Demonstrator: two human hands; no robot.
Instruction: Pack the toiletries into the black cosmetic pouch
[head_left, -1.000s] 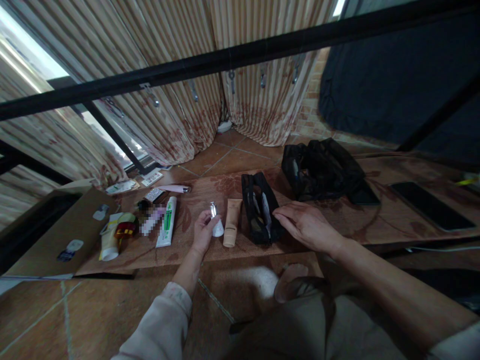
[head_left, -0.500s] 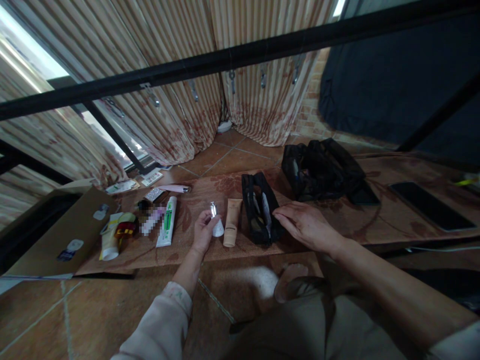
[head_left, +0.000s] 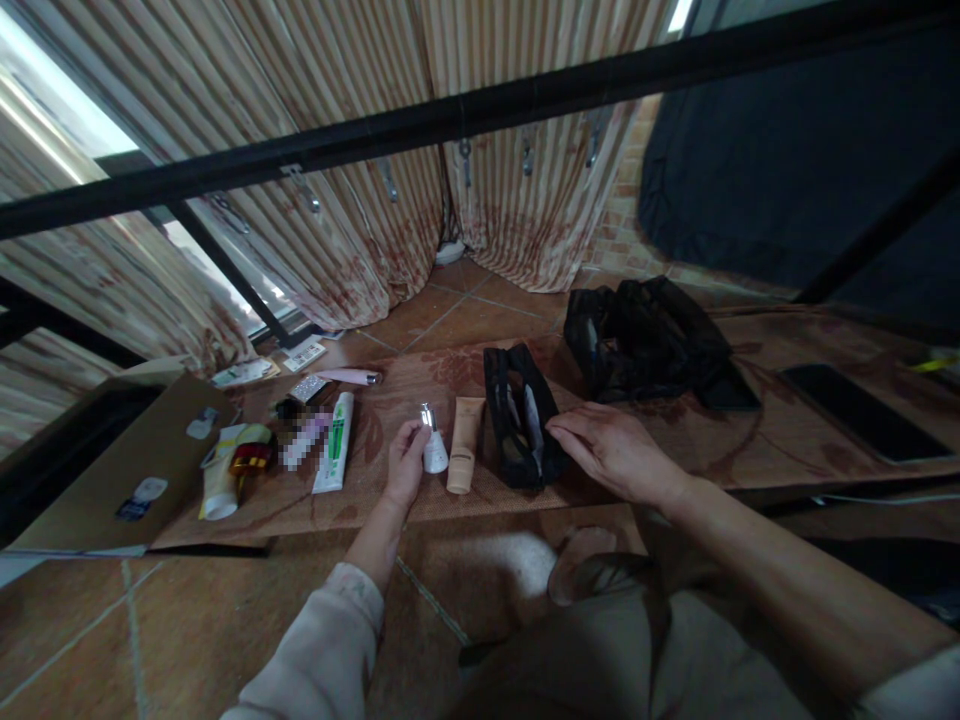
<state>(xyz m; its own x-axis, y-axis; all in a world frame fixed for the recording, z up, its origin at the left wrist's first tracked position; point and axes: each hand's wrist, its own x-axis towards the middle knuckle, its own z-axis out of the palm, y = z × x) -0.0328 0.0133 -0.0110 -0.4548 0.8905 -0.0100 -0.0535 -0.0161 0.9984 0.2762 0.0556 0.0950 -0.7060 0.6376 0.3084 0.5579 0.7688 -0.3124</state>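
Note:
My left hand (head_left: 407, 460) is closed, its thumb and fingertips at the left side of a small white bottle (head_left: 435, 458) with a shiny silver cap. The bottle is upright on the cloth-covered bench. Just right of it is a tan squeeze tube (head_left: 463, 448), cap toward me. Beside that stands a narrow black pouch (head_left: 499, 455), its top unzipped and a pale lining showing. My right hand (head_left: 615, 450) pinches the pouch's right edge with thumb and fingers together; some fingertips are hidden.
Left along the bench (head_left: 382, 500) lie a green-and-white tube (head_left: 334, 445), a pink stick-shaped item (head_left: 349, 377), a cream tube (head_left: 220, 490) and a cardboard box (head_left: 112, 475). A larger black bag (head_left: 630, 340) and dark tablet (head_left: 866, 410) are on the right. A black rail (head_left: 450, 120) crosses behind.
My left thumb has slid back a little to the left, so more of the white bottle shows. My right hand and the pouch stay as they were.

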